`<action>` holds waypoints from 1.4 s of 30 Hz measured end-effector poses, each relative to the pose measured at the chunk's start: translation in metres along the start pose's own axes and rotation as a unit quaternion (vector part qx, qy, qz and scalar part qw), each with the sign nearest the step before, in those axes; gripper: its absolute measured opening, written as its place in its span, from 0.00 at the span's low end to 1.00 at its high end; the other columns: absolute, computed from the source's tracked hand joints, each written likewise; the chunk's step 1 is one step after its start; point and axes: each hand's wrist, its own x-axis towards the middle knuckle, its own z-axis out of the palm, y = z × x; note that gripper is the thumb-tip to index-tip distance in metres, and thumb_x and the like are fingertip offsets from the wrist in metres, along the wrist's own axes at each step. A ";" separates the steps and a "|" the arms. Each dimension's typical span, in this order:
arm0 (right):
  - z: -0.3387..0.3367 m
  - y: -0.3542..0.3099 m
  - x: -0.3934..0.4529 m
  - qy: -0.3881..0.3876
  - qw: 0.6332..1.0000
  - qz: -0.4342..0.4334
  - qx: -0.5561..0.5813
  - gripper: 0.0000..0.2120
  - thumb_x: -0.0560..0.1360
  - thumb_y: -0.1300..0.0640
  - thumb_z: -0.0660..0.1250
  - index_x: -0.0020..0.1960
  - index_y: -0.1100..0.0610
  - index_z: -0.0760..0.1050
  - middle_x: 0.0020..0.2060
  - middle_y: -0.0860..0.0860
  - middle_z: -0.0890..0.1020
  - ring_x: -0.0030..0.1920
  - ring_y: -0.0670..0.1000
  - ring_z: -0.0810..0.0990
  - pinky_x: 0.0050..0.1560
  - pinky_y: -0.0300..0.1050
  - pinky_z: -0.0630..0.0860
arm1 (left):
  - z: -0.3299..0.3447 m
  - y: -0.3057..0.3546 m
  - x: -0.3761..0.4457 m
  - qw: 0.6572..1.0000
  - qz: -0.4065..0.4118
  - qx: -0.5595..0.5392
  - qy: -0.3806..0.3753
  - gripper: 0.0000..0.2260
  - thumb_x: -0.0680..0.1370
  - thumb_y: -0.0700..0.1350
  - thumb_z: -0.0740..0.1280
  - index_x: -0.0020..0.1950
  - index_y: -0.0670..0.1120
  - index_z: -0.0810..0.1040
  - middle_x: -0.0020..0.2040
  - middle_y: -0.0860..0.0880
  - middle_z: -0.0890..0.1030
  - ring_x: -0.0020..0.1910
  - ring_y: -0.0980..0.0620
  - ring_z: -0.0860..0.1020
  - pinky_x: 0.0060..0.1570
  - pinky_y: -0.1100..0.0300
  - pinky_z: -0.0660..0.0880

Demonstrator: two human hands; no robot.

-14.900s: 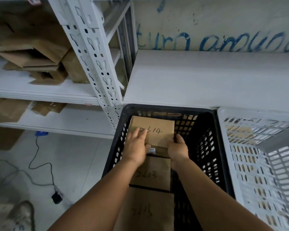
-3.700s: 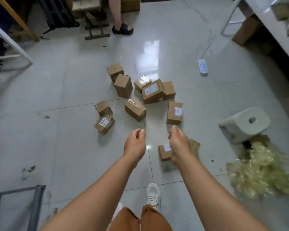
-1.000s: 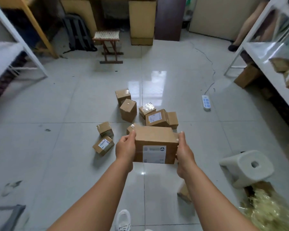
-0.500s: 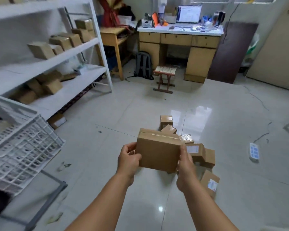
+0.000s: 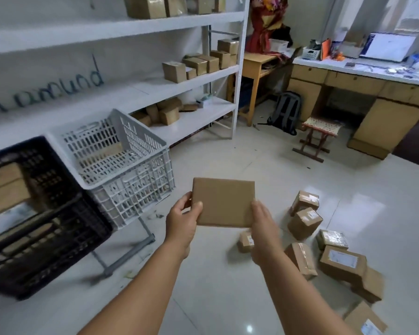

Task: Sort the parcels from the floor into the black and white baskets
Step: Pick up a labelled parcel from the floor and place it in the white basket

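Left hand (image 5: 183,221) grips the left edge of a plain cardboard parcel (image 5: 224,201), thumb on its near face; right hand (image 5: 264,223) clamps the right edge. Parcel is held in the air above the floor (image 5: 348,189), blank face to camera. Far left: black basket (image 5: 49,228) with cartons inside. Touching its right side: white basket (image 5: 131,170), contents unclear through the mesh. Lower right: loose parcels (image 5: 324,243) scattered on the floor.
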 end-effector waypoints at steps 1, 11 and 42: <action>0.015 -0.001 -0.007 -0.015 1.000 -0.009 -0.004 0.11 0.81 0.48 0.59 0.62 0.44 0.73 0.53 0.44 0.76 0.54 0.46 0.72 0.55 0.42 0.66 | -0.016 0.005 0.001 1.000 0.005 -0.002 0.008 0.17 0.77 0.42 0.67 0.66 0.51 0.74 0.57 0.49 0.80 0.53 0.52 0.80 0.55 0.57 0.75; 0.178 0.001 -0.081 -0.117 0.990 -0.062 -0.048 0.21 0.76 0.58 0.62 0.68 0.50 0.73 0.56 0.51 0.80 0.50 0.48 0.77 0.42 0.39 0.72 | -0.182 0.057 0.011 0.995 0.056 -0.004 0.078 0.23 0.76 0.42 0.68 0.71 0.50 0.70 0.61 0.49 0.78 0.56 0.52 0.77 0.51 0.59 0.73; 0.412 -0.027 -0.016 -0.231 0.967 -0.088 -0.063 0.21 0.77 0.54 0.65 0.70 0.51 0.69 0.56 0.54 0.80 0.50 0.49 0.79 0.39 0.39 0.71 | -0.313 0.135 0.157 0.979 0.103 0.002 0.174 0.25 0.77 0.41 0.69 0.72 0.50 0.67 0.60 0.54 0.75 0.54 0.58 0.74 0.45 0.69 0.69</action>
